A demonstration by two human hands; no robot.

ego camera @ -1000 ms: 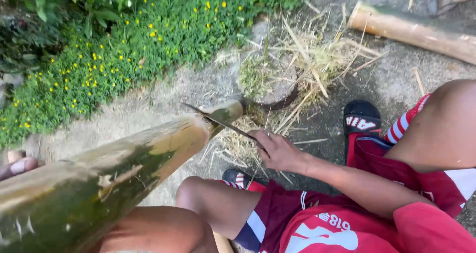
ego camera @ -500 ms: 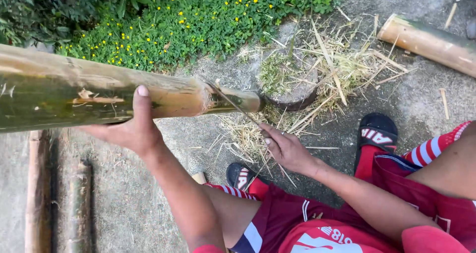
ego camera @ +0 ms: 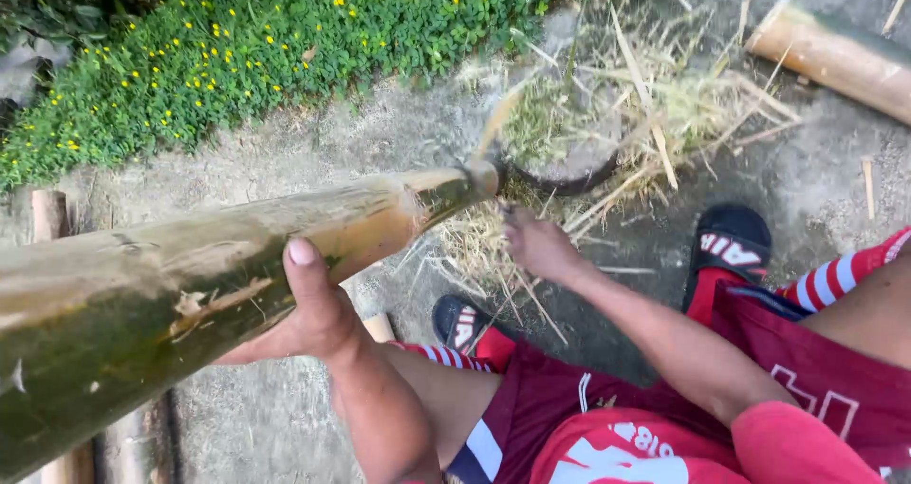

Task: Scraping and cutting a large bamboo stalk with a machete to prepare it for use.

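across the lap of the seated person, a thick bamboo pole slants from the lower left up toward a round stump on the ground. left hand cups the pole from below near its middle, thumb pressed up its side, fingers wrapped around it. right hand sits just beyond the pole's far end, fingers clenched around the handle of a blade, which is blurred; the blade meets the tip of the pole. beyond the tip, dry strips and shavings lie scattered over the stump. past the stump, green plants with yellow flowers. right of the stump, another pole lies on the ground.
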